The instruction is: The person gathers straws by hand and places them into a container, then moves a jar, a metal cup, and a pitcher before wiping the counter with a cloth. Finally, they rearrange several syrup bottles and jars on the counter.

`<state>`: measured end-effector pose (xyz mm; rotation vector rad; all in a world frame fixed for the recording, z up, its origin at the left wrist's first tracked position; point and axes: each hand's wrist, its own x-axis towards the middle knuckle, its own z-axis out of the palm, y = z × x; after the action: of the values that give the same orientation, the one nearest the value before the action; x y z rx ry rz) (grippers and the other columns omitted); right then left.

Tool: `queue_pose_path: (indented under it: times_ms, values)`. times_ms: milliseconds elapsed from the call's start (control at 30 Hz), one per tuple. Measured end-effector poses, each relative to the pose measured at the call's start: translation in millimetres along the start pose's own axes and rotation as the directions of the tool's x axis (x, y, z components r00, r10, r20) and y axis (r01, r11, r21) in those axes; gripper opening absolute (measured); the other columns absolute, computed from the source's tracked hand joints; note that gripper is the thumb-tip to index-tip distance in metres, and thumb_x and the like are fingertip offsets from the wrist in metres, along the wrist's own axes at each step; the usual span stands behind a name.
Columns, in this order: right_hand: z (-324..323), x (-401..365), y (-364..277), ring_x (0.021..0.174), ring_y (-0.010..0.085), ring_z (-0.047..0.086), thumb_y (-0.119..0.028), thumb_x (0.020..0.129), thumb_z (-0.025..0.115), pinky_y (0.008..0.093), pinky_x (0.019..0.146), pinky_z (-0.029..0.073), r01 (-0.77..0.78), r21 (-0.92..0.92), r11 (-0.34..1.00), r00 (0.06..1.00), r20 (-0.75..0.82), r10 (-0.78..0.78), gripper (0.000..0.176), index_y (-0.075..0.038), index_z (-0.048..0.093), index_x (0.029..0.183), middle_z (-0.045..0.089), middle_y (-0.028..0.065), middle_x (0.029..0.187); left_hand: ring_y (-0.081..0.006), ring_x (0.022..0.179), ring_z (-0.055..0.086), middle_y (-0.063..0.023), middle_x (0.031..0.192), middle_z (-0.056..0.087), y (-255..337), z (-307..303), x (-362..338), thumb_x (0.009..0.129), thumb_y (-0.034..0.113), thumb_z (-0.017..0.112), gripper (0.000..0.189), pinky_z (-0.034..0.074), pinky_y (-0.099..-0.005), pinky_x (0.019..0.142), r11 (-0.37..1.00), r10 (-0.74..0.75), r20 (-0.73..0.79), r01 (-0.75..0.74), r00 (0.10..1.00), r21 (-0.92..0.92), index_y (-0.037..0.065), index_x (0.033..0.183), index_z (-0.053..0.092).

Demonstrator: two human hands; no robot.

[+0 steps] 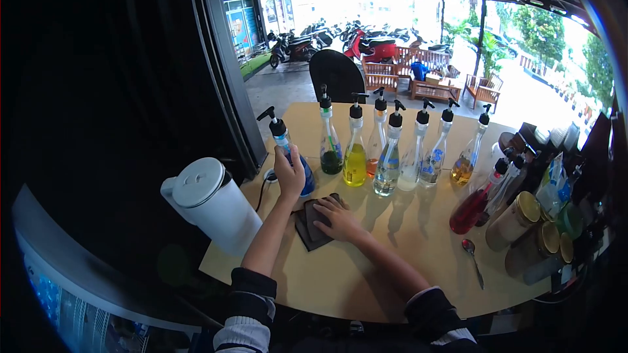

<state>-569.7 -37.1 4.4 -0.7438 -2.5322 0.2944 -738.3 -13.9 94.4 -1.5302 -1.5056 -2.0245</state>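
My left hand [290, 171] is wrapped round the neck of a pump bottle of blue liquid [305, 184], which stands at the left of the table with its black pump head above my fingers. My right hand [335, 219] lies on a folded dark cloth [313, 227], fingers stretched out over it, pressing it to the tabletop just in front of that bottle. Close beyond the hands stand a bottle of dark green liquid [331, 161] and one of yellow liquid [354, 167], both with black pumps.
A white electric kettle [219, 206] stands left. More pump bottles, including a clear one [386, 173], line the table [314, 281]. At right are a red-liquid bottle [466, 216], a spoon [473, 263] and lidded jars [513, 221]. A black chair [337, 75] stands behind the table.
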Motion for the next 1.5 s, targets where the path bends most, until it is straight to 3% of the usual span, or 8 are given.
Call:
queue_pose_path:
  times_ms: [200, 267, 333, 467, 667, 800, 1067, 1500]
  values:
    - [-6, 7, 8, 0.119, 0.0302, 0.046, -0.029, 0.086, 0.056, 0.041, 0.099, 0.035, 0.016, 0.243, 0.97, 0.988, -0.154, 0.022, 0.037, -0.004, 0.055, 0.114, 0.052, 0.0156, 0.123, -0.0235, 0.072, 0.059, -0.0121, 0.076, 0.059, 57, -54, -31, 0.095, 0.019, 0.043, 0.022, 0.045, -0.0314, 0.068, 0.987, 0.028, 0.079, -0.015, 0.997, -0.161, -0.002, 0.094, 0.05]
    - [-31, 22, 4, 0.105, 0.0333, 0.055, -0.015, 0.084, 0.058, 0.0382, 0.087, 0.044, -0.233, 0.569, 0.789, 0.943, -0.064, 0.325, 0.029, 0.0, 0.055, 0.109, 0.054, 0.0202, 0.115, -0.0195, 0.072, 0.058, -0.0104, 0.076, 0.058, 70, -73, -44, 0.095, 0.019, 0.042, 0.022, 0.045, -0.0291, 0.069, 0.982, 0.037, 0.073, -0.023, 0.997, -0.185, -0.001, 0.092, 0.05]
    - [-40, 54, 8, 0.092, 0.0347, 0.059, -0.007, 0.082, 0.058, 0.0374, 0.076, 0.047, 0.055, 0.438, 0.897, 0.847, -0.496, 0.19, 0.027, 0.002, 0.053, 0.107, 0.055, 0.0232, 0.106, -0.0168, 0.073, 0.057, -0.0083, 0.077, 0.057, 88, -93, -53, 0.096, 0.02, 0.04, 0.024, 0.045, -0.0283, 0.07, 0.968, -0.081, 0.154, 0.115, 0.985, -0.224, -0.001, 0.092, 0.05]
    - [-65, 122, 16, 0.118, 0.0393, 0.044, -0.013, 0.081, 0.061, 0.04, 0.099, 0.036, -0.021, 0.358, 0.933, 0.765, -0.595, 0.245, 0.061, 0.008, 0.032, 0.13, 0.044, 0.029, 0.124, -0.0155, 0.074, 0.056, -0.0077, 0.08, 0.055, 98, -116, -65, 0.096, 0.022, 0.039, 0.024, 0.045, -0.0286, 0.071, 0.938, -0.11, 0.171, 0.16, 0.979, -0.307, -0.001, 0.094, 0.048]
    - [-71, 187, 38, 0.125, 0.0399, 0.036, -0.016, 0.081, 0.063, 0.0393, 0.106, 0.029, -0.273, 0.491, 0.828, 0.713, -0.475, 0.516, 0.071, 0.009, 0.025, 0.134, 0.037, 0.0295, 0.133, -0.016, 0.076, 0.056, -0.0091, 0.083, 0.053, 91, -140, -74, 0.096, 0.022, 0.041, 0.024, 0.046, -0.0292, 0.072, 0.904, -0.133, 0.184, 0.195, 0.974, -0.381, -0.001, 0.096, 0.046]
    - [-56, 205, 53, 0.096, 0.0398, 0.057, -0.018, 0.081, 0.064, 0.0443, 0.08, 0.044, -0.249, 0.552, 0.796, 0.679, -0.486, 0.55, 0.039, 0.003, 0.045, 0.107, 0.059, 0.0242, 0.099, -0.0163, 0.077, 0.056, -0.0095, 0.081, 0.054, 79, -154, -79, 0.095, 0.021, 0.042, 0.022, 0.045, -0.0293, 0.073, 0.898, -0.138, 0.198, 0.207, 0.97, -0.387, -0.001, 0.096, 0.046]
    - [-46, 173, 11, 0.083, 0.0438, 0.058, -0.016, 0.087, 0.058, 0.0468, 0.07, 0.044, -0.036, 0.44, 0.897, 0.754, -0.577, 0.313, 0.029, 0.003, 0.041, 0.101, 0.059, 0.0243, 0.086, -0.0159, 0.078, 0.056, -0.0089, 0.081, 0.055, 78, -169, -71, 0.094, 0.022, 0.042, 0.023, 0.045, -0.0297, 0.074, 0.885, -0.115, 0.263, 0.219, 0.958, -0.411, -0.001, 0.096, 0.046]
    - [-155, -16, -73, 0.082, 0.0196, 0.057, -0.019, 0.09, 0.055, 0.0341, 0.07, 0.046, 0.014, 0.528, 0.849, 0.838, -0.469, 0.278, 0.035, -0.002, 0.039, 0.116, 0.057, 0.0118, 0.09, -0.0166, 0.081, 0.056, -0.0094, 0.087, 0.053, 129, -112, -92, 0.095, 0.028, 0.043, 0.031, 0.046, -0.0312, 0.078, 0.729, -0.024, 0.4, 0.29, 0.916, -0.62, -0.002, 0.102, 0.045]
